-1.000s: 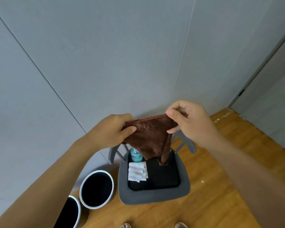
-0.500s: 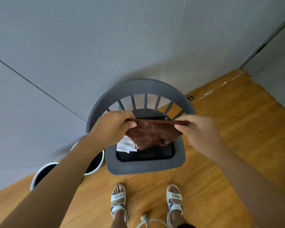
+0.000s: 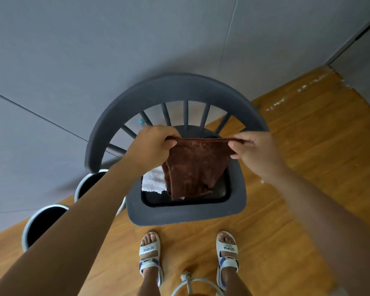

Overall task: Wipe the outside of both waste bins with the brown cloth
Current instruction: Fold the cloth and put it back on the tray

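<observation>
The brown cloth hangs stretched between both hands above the chair seat. My left hand pinches its upper left corner and my right hand pinches its upper right corner. Two white-rimmed waste bins with dark insides stand on the floor at the left, beside the chair. The nearer bin is partly covered by my left forearm. The farther bin shows only part of its rim behind the arm and the chair back.
A dark grey chair with a curved spindle back stands against the grey wall. A white cloth lies on its black seat. My sandalled feet stand on the wooden floor, with a white cable between them.
The view has tilted down from the wall to the chair and my feet. Both hands have pulled the cloth's top edge out wider and straighter.
</observation>
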Tool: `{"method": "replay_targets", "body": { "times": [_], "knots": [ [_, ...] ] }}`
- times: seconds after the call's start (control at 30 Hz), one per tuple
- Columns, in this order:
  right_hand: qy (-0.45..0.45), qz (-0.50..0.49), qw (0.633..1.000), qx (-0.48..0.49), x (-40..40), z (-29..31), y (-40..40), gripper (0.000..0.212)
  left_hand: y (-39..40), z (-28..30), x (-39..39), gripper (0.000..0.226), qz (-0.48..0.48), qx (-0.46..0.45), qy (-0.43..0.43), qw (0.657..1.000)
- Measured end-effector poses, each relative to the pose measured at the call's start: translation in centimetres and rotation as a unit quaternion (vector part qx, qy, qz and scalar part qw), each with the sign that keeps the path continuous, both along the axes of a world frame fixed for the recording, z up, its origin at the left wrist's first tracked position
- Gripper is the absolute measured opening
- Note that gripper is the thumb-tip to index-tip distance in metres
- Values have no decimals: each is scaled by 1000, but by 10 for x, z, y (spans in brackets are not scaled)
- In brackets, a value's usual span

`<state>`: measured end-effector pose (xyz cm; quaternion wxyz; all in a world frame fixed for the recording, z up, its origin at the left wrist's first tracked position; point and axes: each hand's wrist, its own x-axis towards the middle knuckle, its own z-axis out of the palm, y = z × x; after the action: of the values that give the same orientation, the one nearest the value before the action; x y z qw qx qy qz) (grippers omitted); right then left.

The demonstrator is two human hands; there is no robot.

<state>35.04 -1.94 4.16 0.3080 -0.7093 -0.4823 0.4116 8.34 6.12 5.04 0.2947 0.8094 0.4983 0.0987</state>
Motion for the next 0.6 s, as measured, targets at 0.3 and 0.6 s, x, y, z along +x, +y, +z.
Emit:
{"method": "replay_targets", "body": {
  "times": [0.3,0.6],
  "knots": [
    [-150,139,978,43,0,-125,-23,28,-41,-136,-12,28,-62,51,43,996],
    [-309,260,915,17,-8,-239,-68,37,-114,-247,-13,32,-106,69,245,961]
  ]
}}
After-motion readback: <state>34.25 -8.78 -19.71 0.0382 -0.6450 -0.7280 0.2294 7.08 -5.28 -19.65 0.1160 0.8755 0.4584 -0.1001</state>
